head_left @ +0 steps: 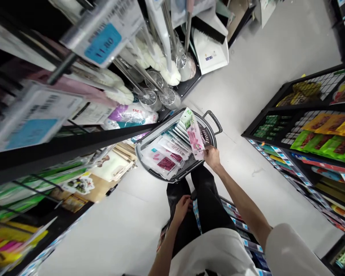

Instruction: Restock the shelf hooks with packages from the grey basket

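A grey plastic basket stands on the shop floor in front of my legs, filled with several flat white and pink packets. My right hand reaches down to its near rim and grips the lower edge of a pink and green packet standing upright in the basket. My left hand rests on my left thigh with the fingers curled, nothing visible in them.
Dark shelving on the left carries price tags, toilet brushes, a white dustpan and packaged goods. On the right, black racks hold green and yellow packets. Pale floor runs between them.
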Tool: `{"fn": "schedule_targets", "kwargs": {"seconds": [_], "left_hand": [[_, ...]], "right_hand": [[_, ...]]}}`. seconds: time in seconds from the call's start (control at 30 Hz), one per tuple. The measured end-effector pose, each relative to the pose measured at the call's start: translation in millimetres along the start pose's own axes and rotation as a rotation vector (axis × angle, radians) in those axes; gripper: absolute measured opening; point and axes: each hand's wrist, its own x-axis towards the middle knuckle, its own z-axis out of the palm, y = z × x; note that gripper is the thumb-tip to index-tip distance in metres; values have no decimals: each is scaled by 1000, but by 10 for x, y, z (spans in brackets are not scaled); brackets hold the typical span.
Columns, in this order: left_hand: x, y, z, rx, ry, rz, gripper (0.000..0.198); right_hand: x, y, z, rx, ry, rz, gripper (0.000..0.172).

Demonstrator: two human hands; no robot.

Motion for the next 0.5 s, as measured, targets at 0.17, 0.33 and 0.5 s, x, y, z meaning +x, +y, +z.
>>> {"fn": "schedule_targets", "kwargs": {"seconds": [0.17, 0.33, 0.5], "left_hand": [[400, 396, -96, -10, 0, 112, 43], [831, 740, -239, -4, 17, 182, 46], [963, 1062, -258, -29, -26, 206, 53]], "right_hand": [[-187, -89, -65, 34, 9, 14, 20], [-242, -257, -42, -92, -71, 44, 23], [-367, -445, 50, -88, -107, -12, 26]]}}
